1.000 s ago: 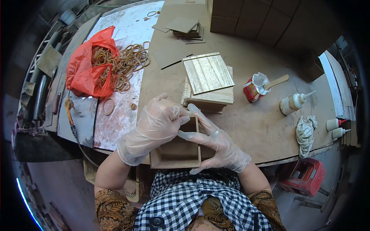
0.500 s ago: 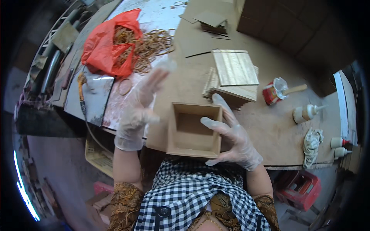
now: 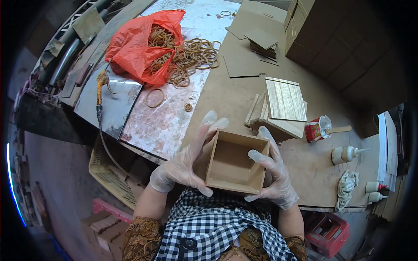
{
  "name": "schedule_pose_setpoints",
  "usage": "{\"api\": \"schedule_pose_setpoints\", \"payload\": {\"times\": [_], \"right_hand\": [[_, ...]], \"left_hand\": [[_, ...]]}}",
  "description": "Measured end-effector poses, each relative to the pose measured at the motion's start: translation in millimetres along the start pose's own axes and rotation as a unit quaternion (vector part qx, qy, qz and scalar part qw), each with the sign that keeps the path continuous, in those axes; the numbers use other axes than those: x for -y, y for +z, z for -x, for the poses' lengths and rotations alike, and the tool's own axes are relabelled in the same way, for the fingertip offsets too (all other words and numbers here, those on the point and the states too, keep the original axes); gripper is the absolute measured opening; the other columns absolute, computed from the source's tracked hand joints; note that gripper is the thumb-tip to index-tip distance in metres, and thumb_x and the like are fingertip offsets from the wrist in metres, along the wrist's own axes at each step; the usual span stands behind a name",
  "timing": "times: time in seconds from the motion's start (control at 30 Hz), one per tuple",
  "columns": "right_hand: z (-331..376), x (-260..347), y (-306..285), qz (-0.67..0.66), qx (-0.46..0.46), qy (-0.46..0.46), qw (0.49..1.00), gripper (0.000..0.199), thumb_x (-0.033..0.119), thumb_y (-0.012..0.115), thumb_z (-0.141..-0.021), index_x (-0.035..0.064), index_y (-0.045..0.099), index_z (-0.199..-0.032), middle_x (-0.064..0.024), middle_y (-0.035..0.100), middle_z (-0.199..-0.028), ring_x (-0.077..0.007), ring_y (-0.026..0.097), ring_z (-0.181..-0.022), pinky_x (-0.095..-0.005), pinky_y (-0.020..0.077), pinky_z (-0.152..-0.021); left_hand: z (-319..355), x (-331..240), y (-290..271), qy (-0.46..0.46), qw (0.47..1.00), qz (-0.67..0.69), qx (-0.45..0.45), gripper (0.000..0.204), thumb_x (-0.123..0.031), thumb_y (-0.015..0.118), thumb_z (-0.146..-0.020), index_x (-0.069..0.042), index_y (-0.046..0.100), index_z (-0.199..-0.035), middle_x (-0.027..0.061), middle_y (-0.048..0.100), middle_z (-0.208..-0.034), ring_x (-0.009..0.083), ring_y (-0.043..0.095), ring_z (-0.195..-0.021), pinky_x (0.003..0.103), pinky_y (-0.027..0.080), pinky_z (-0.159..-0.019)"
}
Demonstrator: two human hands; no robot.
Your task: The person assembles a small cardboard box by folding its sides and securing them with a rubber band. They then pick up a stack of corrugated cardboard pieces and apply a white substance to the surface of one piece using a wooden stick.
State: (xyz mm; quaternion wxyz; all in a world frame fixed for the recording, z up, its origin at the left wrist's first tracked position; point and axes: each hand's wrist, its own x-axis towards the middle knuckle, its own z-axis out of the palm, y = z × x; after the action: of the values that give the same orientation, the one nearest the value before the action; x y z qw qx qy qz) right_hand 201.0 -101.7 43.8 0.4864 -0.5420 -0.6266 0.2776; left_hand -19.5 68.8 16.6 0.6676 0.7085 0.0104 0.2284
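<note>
An open-topped square box, brown and made of thin board, is tilted in front of my checked apron, above the table's near edge. My right hand grips its right side, with one finger over the rim and the thumb at the near corner. Along the left side lies my left hand, its fingers by the far-left corner and its thumb against the near-left corner. Both hands wear clear thin gloves. The box's interior shows nothing inside; its underside is hidden.
Brown rubber bands spill from a red plastic bag. Beyond the box lie stacked slatted wood panels. Rightward are a red-and-white tub with a wooden-handled tool, a squeeze bottle and a rag. An air gun lies left.
My left hand has come down and rightward from above the table to the box's left side. My right hand still holds the box. The whole view has shifted.
</note>
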Motion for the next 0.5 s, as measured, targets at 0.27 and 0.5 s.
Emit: {"api": "schedule_pose_setpoints", "payload": {"times": [0.27, 0.5], "right_hand": [[2, -5, 4, -0.017, -0.014, 0.016, 1.000, 0.089, 0.041, 0.093, -0.044, 0.0158, 0.066, -0.125, -0.0238, 0.026, -0.156, -0.0421, 0.023, -0.146, -0.0490, 0.0233, -0.116], [1, -9, 6, -0.016, -0.021, 0.010, 1.000, 0.084, 0.043, 0.093, -0.046, 0.0158, 0.068, -0.121, -0.0230, 0.031, -0.153, -0.0441, 0.025, -0.144, -0.0514, 0.0240, -0.115]], "left_hand": [[-1, 6, 5, -0.008, 0.998, 0.051, -0.023, 0.143, -0.030, 0.097, -0.047, -0.012, 0.005, -0.156, 0.0196, 0.020, -0.158, 0.0312, 0.020, -0.146, 0.044, 0.017, -0.119], [-2, 7, 6, -0.029, 0.995, 0.088, -0.032, 0.137, -0.031, 0.096, -0.046, -0.009, 0.016, -0.154, 0.0178, 0.021, -0.157, 0.0295, 0.022, -0.145, 0.042, 0.020, -0.118]]}}
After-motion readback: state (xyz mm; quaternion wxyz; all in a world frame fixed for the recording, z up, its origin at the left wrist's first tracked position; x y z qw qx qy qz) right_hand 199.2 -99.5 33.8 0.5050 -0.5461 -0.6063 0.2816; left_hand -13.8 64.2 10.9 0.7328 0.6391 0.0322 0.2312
